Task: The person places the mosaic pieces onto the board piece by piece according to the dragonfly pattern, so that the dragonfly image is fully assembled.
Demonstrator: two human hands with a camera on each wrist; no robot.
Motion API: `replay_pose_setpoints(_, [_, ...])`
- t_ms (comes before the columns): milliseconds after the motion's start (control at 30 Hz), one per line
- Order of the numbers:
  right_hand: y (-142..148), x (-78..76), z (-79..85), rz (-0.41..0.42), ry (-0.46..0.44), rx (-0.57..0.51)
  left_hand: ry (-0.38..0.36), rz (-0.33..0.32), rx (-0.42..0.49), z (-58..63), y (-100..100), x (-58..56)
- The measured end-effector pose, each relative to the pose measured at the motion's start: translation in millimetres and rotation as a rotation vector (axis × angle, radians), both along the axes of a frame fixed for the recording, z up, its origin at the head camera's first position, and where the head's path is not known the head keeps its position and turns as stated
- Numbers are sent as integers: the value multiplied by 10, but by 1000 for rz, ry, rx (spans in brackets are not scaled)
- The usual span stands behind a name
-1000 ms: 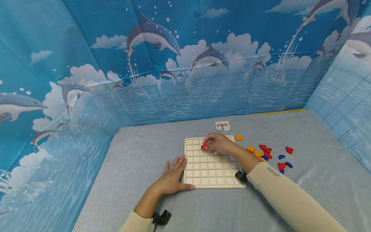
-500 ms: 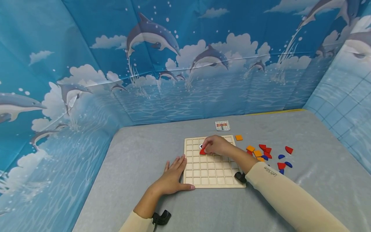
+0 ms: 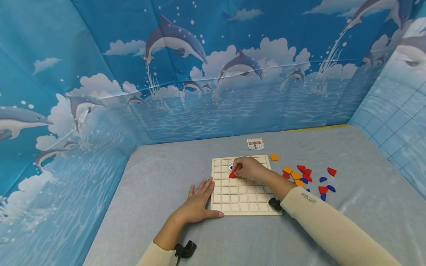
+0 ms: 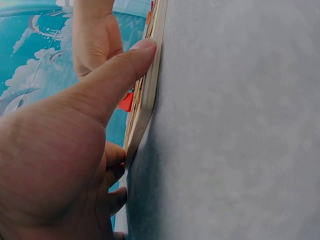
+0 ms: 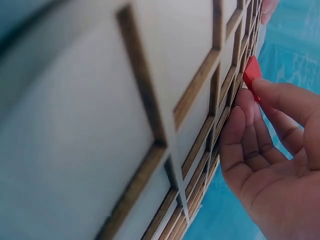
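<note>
A wooden grid board [image 3: 246, 213] lies on the grey table. My right hand [image 3: 249, 168] is over its upper part and pinches a red quarter-circle-like tile [image 3: 232, 174] between thumb and fingers. In the right wrist view, that red tile [image 5: 252, 75] stands tilted against the grid while the other fingers curl close to the board. Just above the red tile in the head view, a white piece with a black dot [image 3: 230, 167] sits in a cell, partly hidden by my fingers. My left hand [image 3: 196, 204] rests along the board's left edge, fingers extended, thumb on the near-left corner.
A small printed pattern card [image 3: 255, 143] lies beyond the board. An orange square tile [image 3: 274, 157] is off its far-right corner. Several loose red, orange and blue tiles [image 3: 323, 190] are scattered to the right, near my right forearm. A dolphin-print curtain [image 3: 213, 92] stands behind.
My right hand has brought the red tile slightly nearer to me, from beside the white piece to the cell below it. The left hand has stayed at the board's edge.
</note>
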State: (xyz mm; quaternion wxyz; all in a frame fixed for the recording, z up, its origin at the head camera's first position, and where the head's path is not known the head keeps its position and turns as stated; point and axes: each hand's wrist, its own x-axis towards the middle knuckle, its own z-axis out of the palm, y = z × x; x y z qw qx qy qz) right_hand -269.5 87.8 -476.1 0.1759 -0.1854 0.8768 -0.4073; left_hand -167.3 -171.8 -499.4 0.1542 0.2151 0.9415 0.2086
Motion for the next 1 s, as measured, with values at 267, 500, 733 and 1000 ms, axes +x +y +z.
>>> replay_pose_setpoints(267, [-3,14,5,30,74,36,1,-6,2,5,3,-5])
replay_pose_setpoints(500, [-16,22,-7,61,199,128,-1,-7,2,20,0,3])
replay_pose_setpoints(733, [-29,38,-20,67,239,164,9,-12,-6,21,3,14])
replay_pose_setpoints(1000, [-46,34,-23,49,207,156,1,-8,-10,5,-1,5])
